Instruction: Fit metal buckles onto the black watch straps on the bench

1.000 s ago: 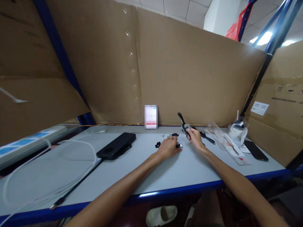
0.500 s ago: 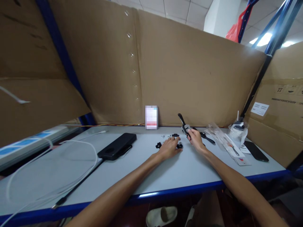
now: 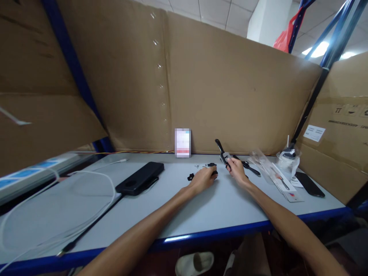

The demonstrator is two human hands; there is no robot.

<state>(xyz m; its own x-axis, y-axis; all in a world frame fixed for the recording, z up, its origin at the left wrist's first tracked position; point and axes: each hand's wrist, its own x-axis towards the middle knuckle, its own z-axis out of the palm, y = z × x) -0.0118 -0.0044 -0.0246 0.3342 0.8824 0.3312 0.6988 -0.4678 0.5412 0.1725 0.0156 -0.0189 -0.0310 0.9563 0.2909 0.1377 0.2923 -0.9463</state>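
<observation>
My right hand (image 3: pixel 237 170) is closed around a spokeshave (image 3: pixel 225 156) with a black handle and a grey metal middle; its far handle points up, and the near end is hidden in my palm. To the left, my left hand (image 3: pixel 203 178) has curled its fingers around a small black part (image 3: pixel 214 173), mostly covered by the fingers. Just past those fingers lies another black piece (image 3: pixel 212 165). A black star-shaped knob (image 3: pixel 190 177) rests left of the hand, with small silver screws (image 3: pixel 196 166) behind it. A second black-handled tool (image 3: pixel 252 168) lies behind my right hand.
A black power bank (image 3: pixel 140 178) with cables lies on the left. The pixelated screen of a phone (image 3: pixel 183 143) leans on the cardboard wall. Clear plastic packaging (image 3: pixel 276 174), a bagged cup (image 3: pixel 288 157) and a dark phone (image 3: pixel 309 184) are at right. A blue edge (image 3: pixel 184 237) borders the table.
My left hand's fingers have closed around a small black part that was lying under them on the table. My right hand still holds the spokeshave in nearly the same place.
</observation>
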